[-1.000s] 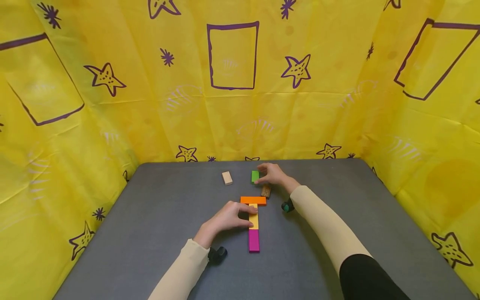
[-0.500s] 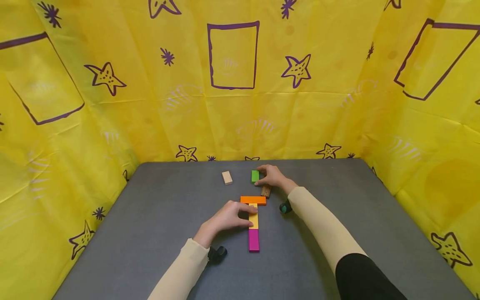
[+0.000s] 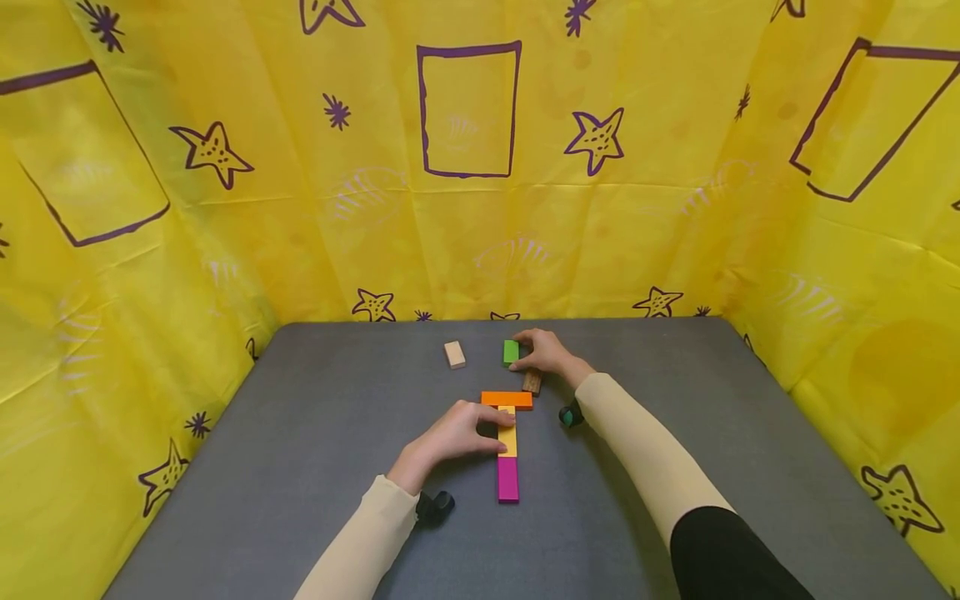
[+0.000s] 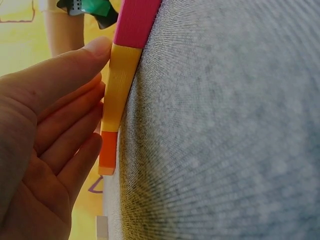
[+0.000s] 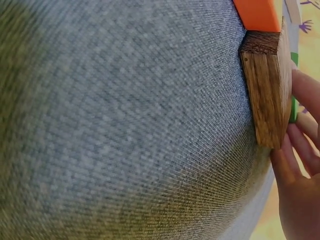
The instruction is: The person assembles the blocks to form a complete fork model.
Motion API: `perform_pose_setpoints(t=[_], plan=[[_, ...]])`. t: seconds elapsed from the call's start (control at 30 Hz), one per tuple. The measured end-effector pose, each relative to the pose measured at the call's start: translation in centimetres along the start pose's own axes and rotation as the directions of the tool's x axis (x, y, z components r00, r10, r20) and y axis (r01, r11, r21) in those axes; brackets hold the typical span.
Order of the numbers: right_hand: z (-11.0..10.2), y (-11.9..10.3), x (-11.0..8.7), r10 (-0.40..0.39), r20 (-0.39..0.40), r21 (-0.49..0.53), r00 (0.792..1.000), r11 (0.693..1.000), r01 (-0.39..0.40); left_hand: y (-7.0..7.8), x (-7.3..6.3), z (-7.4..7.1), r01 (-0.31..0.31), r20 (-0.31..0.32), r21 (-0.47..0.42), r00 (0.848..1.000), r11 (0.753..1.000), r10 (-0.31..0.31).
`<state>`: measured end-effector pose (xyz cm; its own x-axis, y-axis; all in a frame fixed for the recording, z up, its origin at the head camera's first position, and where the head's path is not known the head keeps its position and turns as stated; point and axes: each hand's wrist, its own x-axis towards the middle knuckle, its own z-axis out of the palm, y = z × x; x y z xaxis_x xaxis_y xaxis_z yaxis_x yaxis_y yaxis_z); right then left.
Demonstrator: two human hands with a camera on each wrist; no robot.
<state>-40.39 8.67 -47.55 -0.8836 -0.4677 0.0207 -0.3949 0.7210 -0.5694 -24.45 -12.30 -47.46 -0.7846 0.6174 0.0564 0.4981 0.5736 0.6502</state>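
In the head view my left hand lies over a yellow block, thumb and fingertips resting along its top. Closer to me, a magenta block lines up end to end with it; across its far end lies an orange block, making a T. My right hand pinches a green block by its two ends, thumb at the near end and forefinger at the far one. A brown wooden block lies beside that thumb, touching the orange block; it partly hides the green one in the right wrist view.
A pale wooden block lies left of the green one, towards the back of the grey tabletop. Yellow patterned fabric stands behind the table and along both sides.
Both hands stay in place on their blocks. The right forearm shifted slightly to the left early on; the blocks have not moved.
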Motion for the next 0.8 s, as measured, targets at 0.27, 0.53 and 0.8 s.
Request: perform_pose_setpoints(t=[0.27, 0.53, 0.8], plan=[[0.0, 0.0, -0.2, -0.018, -0.021, -0.021, 1.0, 1.0, 0.017, 0.0, 0.1, 0.0, 0.004, 0.002, -0.002, 1.0, 1.0, -0.004], [-0.3, -0.4, -0.7, 0.003, -0.033, -0.013, 0.999, 1.0, -0.003, 0.1, 0.1, 0.0, 0.009, 0.005, 0.0, 1.0, 1.0, -0.009], [-0.7, -1.2, -1.3, -0.028, -0.03, -0.006, 0.999, 1.0, 0.028, 0.0, 0.1, 0.0, 0.015, 0.0, 0.003, 1.0, 1.0, -0.015]])
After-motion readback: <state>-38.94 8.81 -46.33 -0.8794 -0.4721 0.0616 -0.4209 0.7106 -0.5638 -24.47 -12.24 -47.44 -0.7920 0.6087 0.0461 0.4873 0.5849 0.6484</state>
